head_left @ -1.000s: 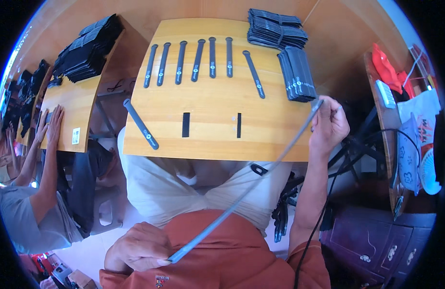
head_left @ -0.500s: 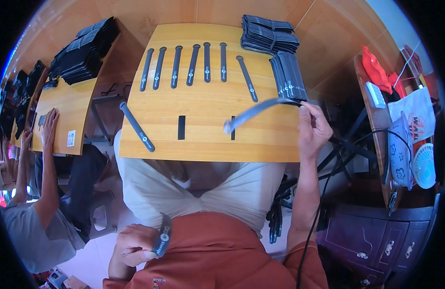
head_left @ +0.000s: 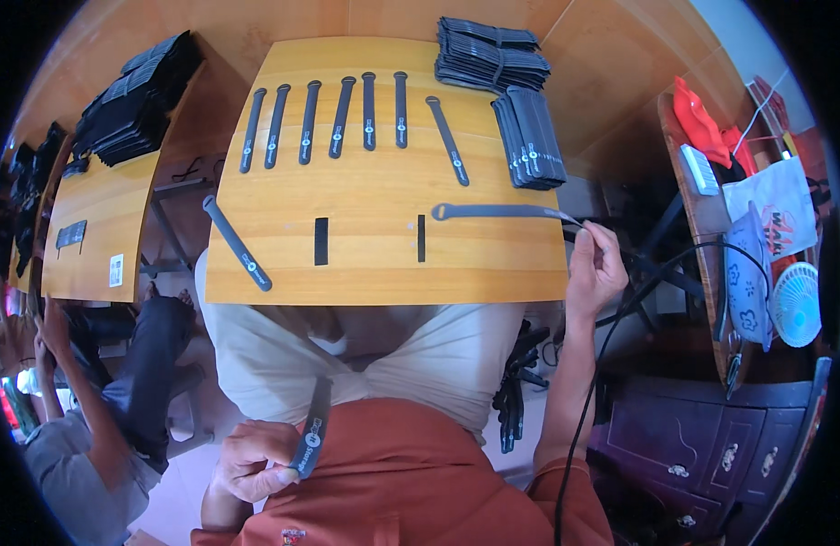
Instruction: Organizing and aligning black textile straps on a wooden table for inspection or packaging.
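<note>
Strap [head_left: 506, 211] has straightened: right hand [head_left: 598, 266] pinches one end, long axis running leftward from it over table [head_left: 365, 284]. Left hand [head_left: 254, 460], farther off, nearer torso [head_left: 402, 464], pinches second strap [head_left: 313, 432], which points forward.

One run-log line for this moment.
left hand: holds gray strap | right hand: pinches second gray strap by one end | table: loose straps laid out, stacked straps at far right
</note>
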`<move>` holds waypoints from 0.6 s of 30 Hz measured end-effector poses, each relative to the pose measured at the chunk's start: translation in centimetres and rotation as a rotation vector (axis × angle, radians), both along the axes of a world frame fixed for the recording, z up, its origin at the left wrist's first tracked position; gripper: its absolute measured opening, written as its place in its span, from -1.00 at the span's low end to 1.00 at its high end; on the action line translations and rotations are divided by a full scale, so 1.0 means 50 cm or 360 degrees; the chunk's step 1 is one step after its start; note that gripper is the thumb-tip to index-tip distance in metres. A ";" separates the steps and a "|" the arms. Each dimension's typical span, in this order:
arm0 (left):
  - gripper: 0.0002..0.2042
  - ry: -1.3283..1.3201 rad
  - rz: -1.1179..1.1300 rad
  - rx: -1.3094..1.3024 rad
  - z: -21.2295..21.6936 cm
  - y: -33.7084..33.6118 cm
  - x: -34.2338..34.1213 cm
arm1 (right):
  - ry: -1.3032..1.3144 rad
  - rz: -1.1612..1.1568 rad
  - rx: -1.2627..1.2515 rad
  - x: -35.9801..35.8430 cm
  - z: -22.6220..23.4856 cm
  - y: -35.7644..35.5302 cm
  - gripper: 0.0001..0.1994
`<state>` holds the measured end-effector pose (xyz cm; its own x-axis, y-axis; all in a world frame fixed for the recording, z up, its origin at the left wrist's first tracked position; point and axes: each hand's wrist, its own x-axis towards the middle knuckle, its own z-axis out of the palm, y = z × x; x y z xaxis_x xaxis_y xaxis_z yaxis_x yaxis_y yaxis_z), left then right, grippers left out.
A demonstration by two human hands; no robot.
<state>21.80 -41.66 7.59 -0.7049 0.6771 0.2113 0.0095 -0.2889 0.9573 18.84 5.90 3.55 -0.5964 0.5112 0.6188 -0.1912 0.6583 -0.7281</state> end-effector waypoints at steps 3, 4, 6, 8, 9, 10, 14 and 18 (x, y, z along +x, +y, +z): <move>-0.89 0.0012 -0.0038 -0.0037 -0.001 0.004 -0.008 | -0.0048 -0.0134 -0.0054 0.038 -0.023 0.019 -0.84; -0.89 0.0019 -0.0071 -0.0059 -0.002 0.005 -0.011 | -0.0077 -0.0178 -0.0041 0.045 -0.028 0.021 -0.84; -0.90 0.0021 -0.0084 -0.0053 -0.003 0.016 -0.015 | -0.0084 -0.0163 0.0073 0.052 -0.045 0.026 -0.85; -0.90 0.0022 -0.0098 -0.0046 -0.005 0.023 -0.018 | -0.0116 -0.0102 0.0201 0.057 -0.056 0.024 -0.85; -0.91 0.0047 -0.0096 -0.0049 -0.008 0.025 -0.020 | -0.0191 -0.0122 0.0189 0.061 -0.065 0.028 -0.85; -0.91 0.0071 -0.0092 -0.0052 -0.009 0.028 -0.021 | -0.0207 -0.0105 0.0196 0.063 -0.075 0.035 -0.85; -0.91 0.0057 -0.0103 -0.0067 -0.008 0.035 -0.021 | -0.0311 -0.0061 0.0261 0.075 -0.099 0.053 -0.86; -0.91 0.0024 -0.0071 -0.0089 -0.010 0.039 -0.017 | -0.0444 -0.0007 0.0348 0.088 -0.098 0.059 -0.86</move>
<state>20.94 -39.72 7.07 -0.6708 0.7188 0.1825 0.0124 -0.2352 0.9719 23.26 8.87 -1.34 -0.7560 0.3876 0.5274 -0.0018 0.8046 -0.5939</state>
